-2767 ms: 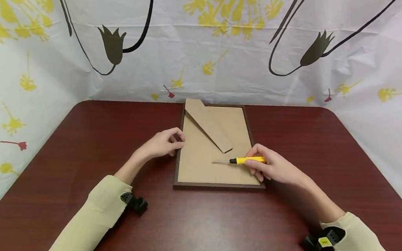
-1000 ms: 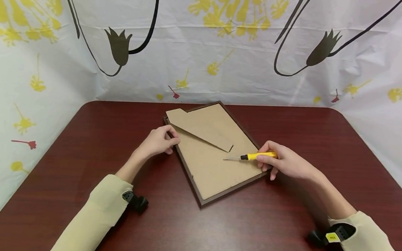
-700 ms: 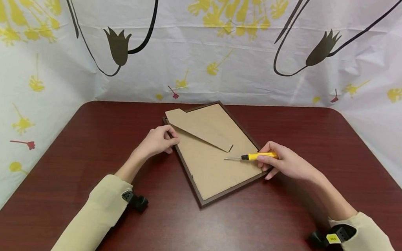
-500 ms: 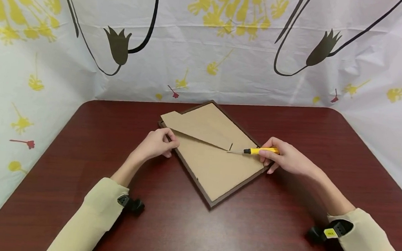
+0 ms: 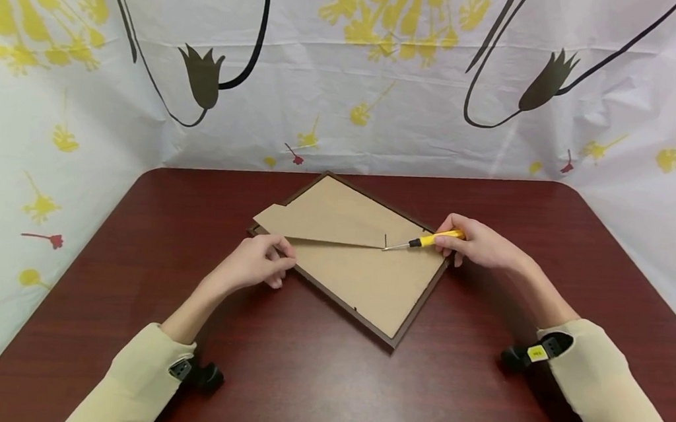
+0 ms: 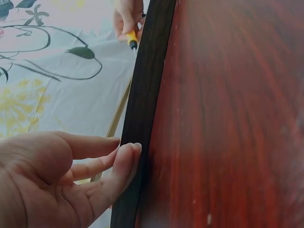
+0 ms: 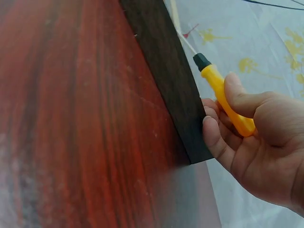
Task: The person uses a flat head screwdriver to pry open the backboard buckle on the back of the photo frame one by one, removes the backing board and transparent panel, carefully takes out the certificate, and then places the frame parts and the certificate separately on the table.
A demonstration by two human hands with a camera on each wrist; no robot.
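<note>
A picture frame [image 5: 339,302] with a dark rim lies back side up on the table, turned at an angle. Its tan backing board [image 5: 368,276] carries a long cardboard stand flap [image 5: 325,226]. At the left side, my left hand [image 5: 253,260] holds the rim; the left wrist view shows thumb and fingers at the dark edge [image 6: 147,71]. My right hand [image 5: 481,243] grips a screwdriver [image 7: 223,92] by its yellow handle near the frame's right corner. The curled lower fingers touch the rim. In the head view, the screwdriver's tip overlaps the flap's narrow end.
The reddish-brown table [image 5: 300,393] spreads around the frame. Behind it and at both sides hangs a white sheet [image 5: 403,137] printed with yellow and dark flowers. A small black camera [image 5: 202,376] sits on each wrist.
The frame has turned counterclockwise from square to slanted, its near corner swinging right. The left hand has come nearer with the rim; the right hand has moved away, still with the screwdriver.
</note>
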